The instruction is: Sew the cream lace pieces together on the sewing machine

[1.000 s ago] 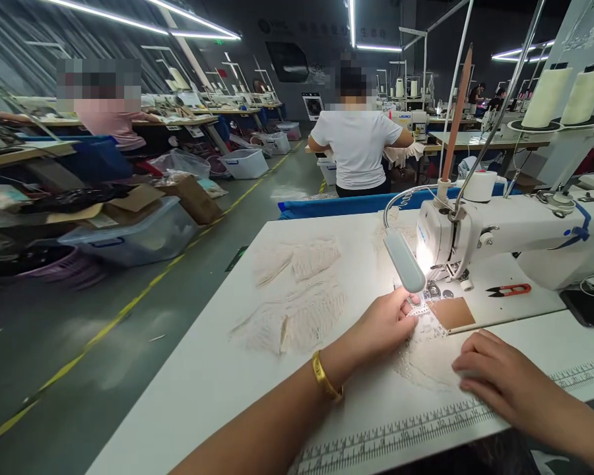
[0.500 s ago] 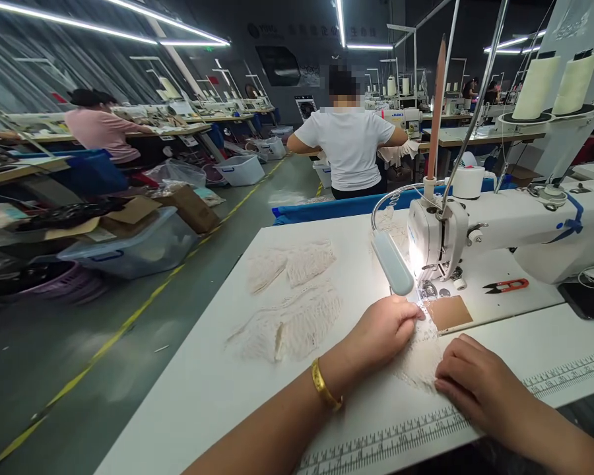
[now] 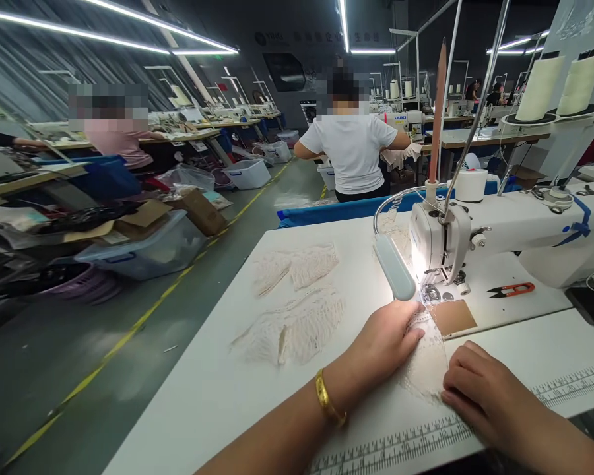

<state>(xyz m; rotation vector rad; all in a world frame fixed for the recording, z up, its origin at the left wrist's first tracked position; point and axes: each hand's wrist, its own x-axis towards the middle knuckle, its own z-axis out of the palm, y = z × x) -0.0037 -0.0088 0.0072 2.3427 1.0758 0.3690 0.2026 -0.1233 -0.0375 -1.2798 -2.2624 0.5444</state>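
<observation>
A cream lace piece [image 3: 426, 373] lies on the white table in front of the needle area of a sewing machine [image 3: 438, 244]. My left hand [image 3: 391, 336] is on its upper left edge, thumb over the lace and fingers reaching close to the presser foot. At the lower right edge, my right hand [image 3: 482, 389] has its fingers curled in and pinches the lace; its fingertips are partly hidden. Further left on the tabletop, two ruffled lace pieces [image 3: 290, 326] rest apart from my hands.
Red-handled thread snips [image 3: 512, 290] and a dark phone [image 3: 591, 303] lie right of the needle. A grey lamp head [image 3: 395, 267] hangs just above my left hand. A printed ruler [image 3: 400, 442] runs along the front edge. A person in white [image 3: 351, 155] sits ahead.
My left thumb has moved away from the fingertips, down over the lace. More of the lace's upper edge shows. The whole view has shifted slightly; my right hand keeps its grip.
</observation>
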